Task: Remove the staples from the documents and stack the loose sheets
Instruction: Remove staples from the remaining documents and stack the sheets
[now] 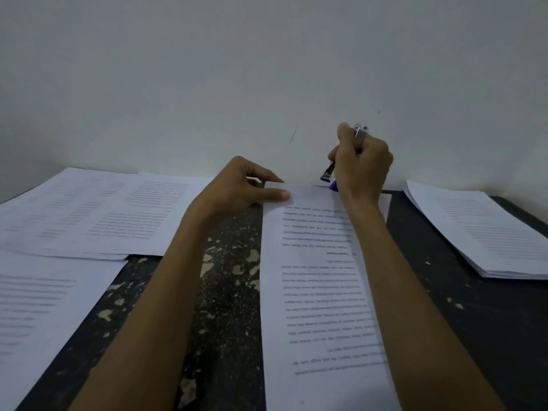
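A printed document (320, 292) lies lengthwise on the dark table (228, 292) in front of me, its text upside down. My left hand (240, 188) pinches its far left corner between thumb and fingers. My right hand (361, 164) grips a metal staple remover with purple parts (329, 173), its lower end just above the document's far edge. The remover's upper end sticks out above my fist. No staple can be made out.
Loose printed sheets (98, 215) are spread at the left, with another sheet (41, 315) nearer me. A thicker stack of papers (486, 229) lies at the right. A pale wall (267, 69) rises directly behind the table. The tabletop is dark with worn, chipped patches.
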